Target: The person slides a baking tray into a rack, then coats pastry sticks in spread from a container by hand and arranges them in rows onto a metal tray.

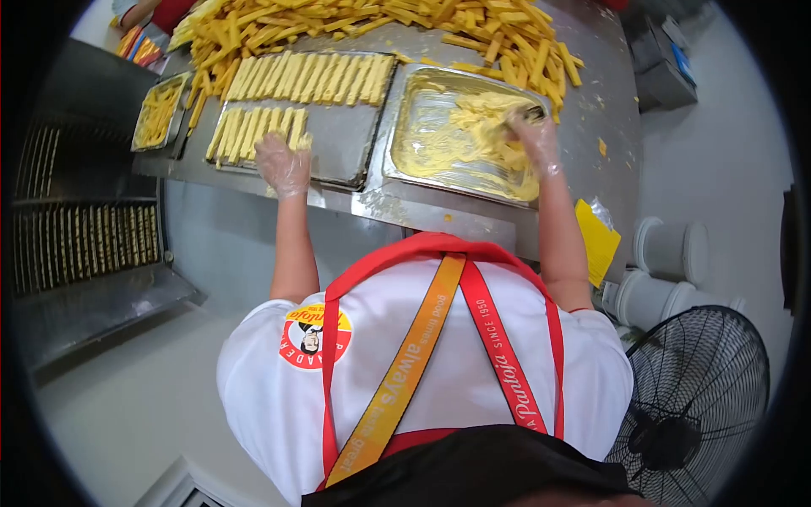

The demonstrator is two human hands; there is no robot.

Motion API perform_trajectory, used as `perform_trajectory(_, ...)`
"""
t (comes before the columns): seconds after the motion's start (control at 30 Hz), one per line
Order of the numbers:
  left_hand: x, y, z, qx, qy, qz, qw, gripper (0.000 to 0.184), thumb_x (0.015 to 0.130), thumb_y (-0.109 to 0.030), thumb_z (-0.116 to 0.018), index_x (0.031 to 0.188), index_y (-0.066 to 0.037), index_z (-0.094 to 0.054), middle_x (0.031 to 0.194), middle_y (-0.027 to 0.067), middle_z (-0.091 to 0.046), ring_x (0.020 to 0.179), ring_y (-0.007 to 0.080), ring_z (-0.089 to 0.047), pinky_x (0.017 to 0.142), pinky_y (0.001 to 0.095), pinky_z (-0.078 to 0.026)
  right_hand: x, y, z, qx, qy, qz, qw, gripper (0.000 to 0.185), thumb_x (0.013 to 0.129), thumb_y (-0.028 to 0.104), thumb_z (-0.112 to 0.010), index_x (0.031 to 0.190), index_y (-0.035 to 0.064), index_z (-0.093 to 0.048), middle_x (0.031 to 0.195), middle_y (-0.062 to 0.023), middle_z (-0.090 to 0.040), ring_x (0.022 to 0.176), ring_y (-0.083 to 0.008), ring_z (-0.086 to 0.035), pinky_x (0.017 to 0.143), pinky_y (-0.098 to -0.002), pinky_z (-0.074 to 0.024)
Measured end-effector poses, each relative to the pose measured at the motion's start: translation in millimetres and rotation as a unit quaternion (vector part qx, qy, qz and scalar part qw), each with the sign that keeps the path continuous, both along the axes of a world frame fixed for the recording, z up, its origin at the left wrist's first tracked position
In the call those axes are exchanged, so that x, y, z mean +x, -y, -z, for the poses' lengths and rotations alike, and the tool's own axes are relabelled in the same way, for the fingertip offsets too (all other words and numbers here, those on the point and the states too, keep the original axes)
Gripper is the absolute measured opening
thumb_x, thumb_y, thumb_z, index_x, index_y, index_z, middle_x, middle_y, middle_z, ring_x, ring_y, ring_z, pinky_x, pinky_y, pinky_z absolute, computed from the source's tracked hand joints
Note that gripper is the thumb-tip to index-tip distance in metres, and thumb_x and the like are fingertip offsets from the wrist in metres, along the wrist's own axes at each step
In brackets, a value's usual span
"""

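My left hand (285, 163), in a clear plastic glove, is over the front of a dark metal baking tray (345, 139). Its fingers are closed at the right end of the lower row of cream-coated sticks (245, 133), on the end of one stick. A second coated row (308, 78) lies behind it. My right hand (536, 142), also gloved, is closed at the right side of a steel pan (404, 162) smeared with pale yellow cream (473, 127). A small dark object (534, 111) shows at its fingers; its kind I cannot make out.
A large heap of plain yellow sticks (372, 19) covers the back of the steel table (604, 110). A smaller pan (160, 114) of sticks stands at the left. Loaded racks (84, 245) are further left. White buckets (667, 249) and a fan (693, 406) stand right.
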State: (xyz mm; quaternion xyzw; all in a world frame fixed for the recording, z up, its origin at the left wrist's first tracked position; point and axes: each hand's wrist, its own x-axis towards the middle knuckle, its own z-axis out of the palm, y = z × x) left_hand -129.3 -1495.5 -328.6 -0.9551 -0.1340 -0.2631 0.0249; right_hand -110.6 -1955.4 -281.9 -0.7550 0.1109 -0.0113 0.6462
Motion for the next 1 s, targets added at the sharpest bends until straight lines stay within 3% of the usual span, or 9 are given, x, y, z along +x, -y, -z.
perform_trajectory(0.07,21,32,-19,0.089,0.106,0.075,0.988,0.05,0.075,-0.041,-0.072,0.106,-0.005,-0.057,0.107,0.0167,-0.056,0.1,0.0356,-0.055,0.083,0.0431,-0.046,18,22,5,0.019,0.015,0.113,0.993,0.02,0.082,0.014,-0.069,0.094,-0.0015,-0.065,0.09,-0.0061,-0.069,0.067,-0.0147,-0.065,0.063,-0.0283,-0.0525)
perform_trajectory(0.1,30,67,-57,0.041,0.092,0.172,0.98,0.051,0.076,-0.043,-0.073,0.108,-0.007,-0.058,0.104,0.0137,-0.058,0.097,0.0351,-0.057,0.082,0.0438,-0.046,31,35,23,-0.214,0.026,0.108,0.97,0.02,0.081,0.014,-0.07,0.093,-0.0015,-0.066,0.087,-0.0074,-0.069,0.066,-0.0152,-0.065,0.062,-0.0296,-0.0528)
perform_trajectory(0.2,78,147,-67,-0.124,0.073,0.342,0.929,0.044,0.079,-0.041,-0.072,0.11,-0.011,-0.061,0.099,0.0145,-0.064,0.094,0.0337,-0.06,0.081,0.0458,-0.047,4,0,16,-0.364,0.289,0.015,0.885,0.024,0.081,0.017,-0.068,0.097,-0.0007,-0.066,0.087,-0.0096,-0.069,0.069,-0.0177,-0.065,0.066,-0.0307,-0.0528)
perform_trajectory(0.37,154,266,-44,-0.137,-0.099,0.476,0.863,0.052,0.081,-0.041,-0.071,0.124,-0.013,-0.059,0.104,0.0214,-0.065,0.102,0.0373,-0.06,0.086,0.0468,-0.048,6,12,-15,-0.084,0.014,0.012,0.996,0.021,0.08,0.015,-0.07,0.094,-0.0004,-0.066,0.087,-0.0081,-0.069,0.075,-0.0172,-0.066,0.067,-0.0321,-0.0529)
perform_trajectory(0.43,181,304,-20,-0.151,-0.153,0.479,0.851,0.051,0.082,-0.037,-0.07,0.125,-0.013,-0.06,0.111,0.0212,-0.065,0.106,0.0385,-0.059,0.089,0.0464,-0.047,22,43,5,-0.059,0.013,0.051,0.997,0.022,0.081,0.016,-0.072,0.095,0.0006,-0.067,0.09,-0.0071,-0.069,0.084,-0.0193,-0.067,0.072,-0.0333,-0.0529)
perform_trajectory(0.53,253,336,68,-0.029,-0.07,0.536,0.841,0.045,0.082,-0.031,-0.068,0.122,-0.012,-0.063,0.116,0.0194,-0.065,0.107,0.0377,-0.06,0.091,0.0444,-0.048,24,32,13,-0.401,0.265,0.048,0.876,0.023,0.082,0.018,-0.072,0.096,0.0005,-0.067,0.092,-0.0081,-0.07,0.081,-0.0186,-0.067,0.072,-0.033,-0.0532)
perform_trajectory(0.63,269,344,84,-0.084,-0.117,0.505,0.851,0.037,0.081,-0.026,-0.066,0.114,-0.01,-0.068,0.114,0.0169,-0.066,0.104,0.0345,-0.063,0.09,0.0408,-0.05,11,18,-4,-0.243,0.105,-0.034,0.964,0.023,0.08,0.016,-0.072,0.098,0.0026,-0.067,0.09,-0.011,-0.07,0.078,-0.019,-0.066,0.071,-0.0332,-0.0531)
perform_trajectory(0.7,230,346,19,-0.392,-0.218,0.336,0.828,0.031,0.079,-0.024,-0.066,0.106,-0.008,-0.072,0.105,0.0162,-0.069,0.096,0.0311,-0.067,0.086,0.0385,-0.052,12,27,4,-0.138,0.07,-0.002,0.988,0.024,0.08,0.017,-0.069,0.101,0.0069,-0.069,0.101,-0.0139,-0.069,0.09,-0.024,-0.066,0.08,-0.0327,-0.0511)
perform_trajectory(1.0,118,269,-81,-0.479,-0.113,0.396,0.775,0.038,0.082,-0.02,-0.071,0.114,0.0,-0.066,0.098,0.0161,-0.071,0.084,0.0228,-0.069,0.08,0.0327,-0.052,16,28,11,-0.326,0.285,0.084,0.897,0.021,0.081,0.015,-0.069,0.099,0.0043,-0.067,0.089,-0.0115,-0.069,0.078,-0.0209,-0.066,0.072,-0.032,-0.0516)
